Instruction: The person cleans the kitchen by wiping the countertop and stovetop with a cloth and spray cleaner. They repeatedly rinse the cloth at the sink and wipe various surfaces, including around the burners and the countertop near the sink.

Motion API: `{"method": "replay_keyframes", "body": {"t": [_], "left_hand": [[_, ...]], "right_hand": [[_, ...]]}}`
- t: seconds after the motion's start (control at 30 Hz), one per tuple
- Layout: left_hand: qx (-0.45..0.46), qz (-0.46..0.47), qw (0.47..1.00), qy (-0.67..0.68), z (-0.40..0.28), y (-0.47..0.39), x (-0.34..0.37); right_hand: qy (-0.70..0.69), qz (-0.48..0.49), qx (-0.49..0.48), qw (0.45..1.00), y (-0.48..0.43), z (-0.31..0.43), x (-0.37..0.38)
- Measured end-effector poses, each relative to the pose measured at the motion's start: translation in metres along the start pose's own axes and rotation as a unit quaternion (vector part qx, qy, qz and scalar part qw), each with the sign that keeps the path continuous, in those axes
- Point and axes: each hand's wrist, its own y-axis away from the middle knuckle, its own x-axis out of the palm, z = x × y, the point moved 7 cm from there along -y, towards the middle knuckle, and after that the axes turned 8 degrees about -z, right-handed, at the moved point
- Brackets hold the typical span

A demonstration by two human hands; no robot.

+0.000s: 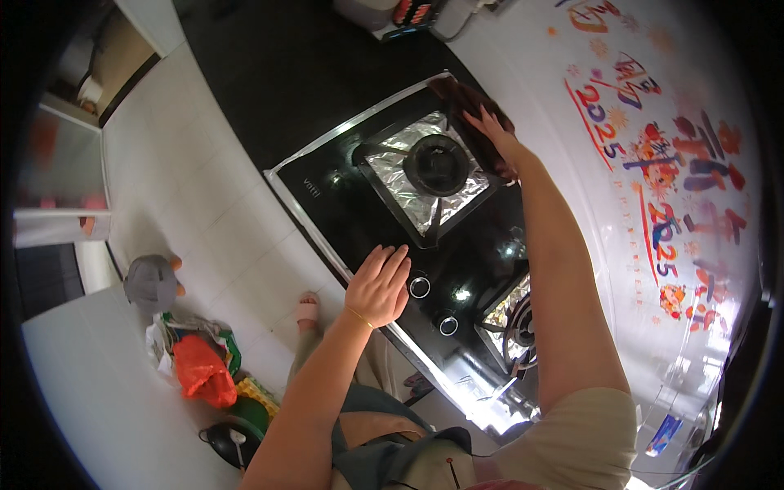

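My right hand (495, 131) presses a dark brown cloth (474, 104) on the far back edge of a black glass gas hob (324, 214), beside a burner (437, 165) ringed by foil and a square pan support. Its fingers are partly spread over the cloth; whether they grip it is hard to tell. My left hand (380, 288) rests palm down on the hob's front edge, by a control knob (419, 287), with nothing visible in it. A second knob (448, 325) sits nearby. The second burner (522, 324) is partly hidden by my right forearm.
A black countertop (257, 67) extends past the hob, with an appliance (367, 12) at its far end. The wall (551, 122) behind bears red decorations. On the tiled floor (184, 153) stand a grey stool (151, 283), a red plastic bag (204, 370) and a black wok (223, 444).
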Motion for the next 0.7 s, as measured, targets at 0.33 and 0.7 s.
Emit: {"method": "replay_keyframes", "body": {"t": [0.33,0.7], "left_hand": [[0.015,0.009,1.000,0.008,-0.009,-0.003,0.011],[0.017,0.011,1.000,-0.005,-0.001,0.003,0.009]], "right_hand": [[0.147,-0.235,0.264,0.924,0.107,-0.203,0.019],[0.311,-0.177,-0.136,0.924,0.226,-0.060,0.213]]}}
